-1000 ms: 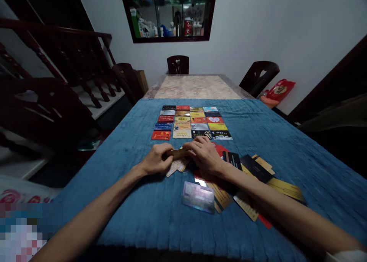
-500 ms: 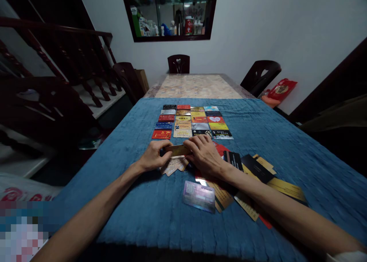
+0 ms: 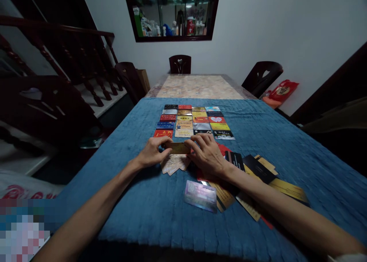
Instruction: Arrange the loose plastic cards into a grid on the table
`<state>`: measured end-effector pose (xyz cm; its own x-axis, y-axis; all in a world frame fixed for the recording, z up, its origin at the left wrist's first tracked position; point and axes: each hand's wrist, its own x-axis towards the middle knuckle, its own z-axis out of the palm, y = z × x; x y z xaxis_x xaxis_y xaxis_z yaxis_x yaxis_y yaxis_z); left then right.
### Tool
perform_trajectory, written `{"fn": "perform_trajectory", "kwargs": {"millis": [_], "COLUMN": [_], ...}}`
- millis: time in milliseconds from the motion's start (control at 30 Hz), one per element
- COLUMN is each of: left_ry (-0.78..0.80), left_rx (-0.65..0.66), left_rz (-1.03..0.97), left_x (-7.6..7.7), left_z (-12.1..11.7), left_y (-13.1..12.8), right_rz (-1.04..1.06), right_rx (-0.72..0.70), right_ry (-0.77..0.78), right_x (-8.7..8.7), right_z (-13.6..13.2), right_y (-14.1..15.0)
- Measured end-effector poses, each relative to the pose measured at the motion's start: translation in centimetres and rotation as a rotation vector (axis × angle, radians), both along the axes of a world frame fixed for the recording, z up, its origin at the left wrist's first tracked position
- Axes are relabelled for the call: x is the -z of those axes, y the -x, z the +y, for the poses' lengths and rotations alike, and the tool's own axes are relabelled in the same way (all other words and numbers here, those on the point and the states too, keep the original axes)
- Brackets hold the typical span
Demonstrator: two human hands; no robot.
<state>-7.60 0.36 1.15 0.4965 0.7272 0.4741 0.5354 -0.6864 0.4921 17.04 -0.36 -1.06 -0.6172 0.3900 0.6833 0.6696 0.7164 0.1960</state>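
Note:
Between my two hands is a gold-brown plastic card (image 3: 179, 147), tilted toward me. My left hand (image 3: 153, 152) is closed on its left end, thumb below and fingers above. At its right end, my right hand (image 3: 207, 152) pinches the card with fingers bent over it. Under the held card lie cream-coloured cards (image 3: 173, 165) with fine print, fanned out on the blue cloth (image 3: 143, 212). Beyond my hands, several cards form a neat grid of rows, among them a cream card (image 3: 184, 133) and a black card (image 3: 224, 135).
Loose cards are scattered beneath and around my right forearm, including a purple translucent card (image 3: 200, 195), a black card (image 3: 259, 168) and a gold card (image 3: 289, 189). Dark wooden chairs (image 3: 180, 64) stand around the table. A red bag (image 3: 283, 91) is at the right.
The held card has tipped to a more level, squarer position between my hands, and my left hand has risen slightly. The view has shifted a little; the laid-out cards stay in place.

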Motion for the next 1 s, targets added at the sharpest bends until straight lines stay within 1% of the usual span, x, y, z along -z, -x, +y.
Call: {"fn": "perform_trajectory", "kwargs": {"millis": [200, 367, 600, 800, 1000], "left_ry": [-0.056, -0.106, -0.068, -0.018, 0.08], "left_rx": [-0.047, -0.059, -0.102, -0.116, -0.15], "left_rz": [0.002, 0.031, 0.181, 0.229, 0.323], "left_x": [-0.1, -0.9, -2.1, -1.7, -0.9], "left_z": [0.3, 0.4, 0.8, 1.6, 2.1], "left_y": [0.5, 1.3, 3.3, 4.9, 5.7], "right_rz": [0.011, 0.016, -0.017, -0.048, -0.07], "right_rx": [0.016, 0.021, -0.006, -0.029, -0.003], "right_ry": [0.083, 0.095, 0.235, 0.357, 0.495], "right_x": [-0.3, -1.0, -1.5, -1.2, -0.4], "right_z": [0.5, 1.5, 2.9, 3.9, 4.5], "right_y": [0.2, 1.0, 3.1, 5.2, 6.6]}}
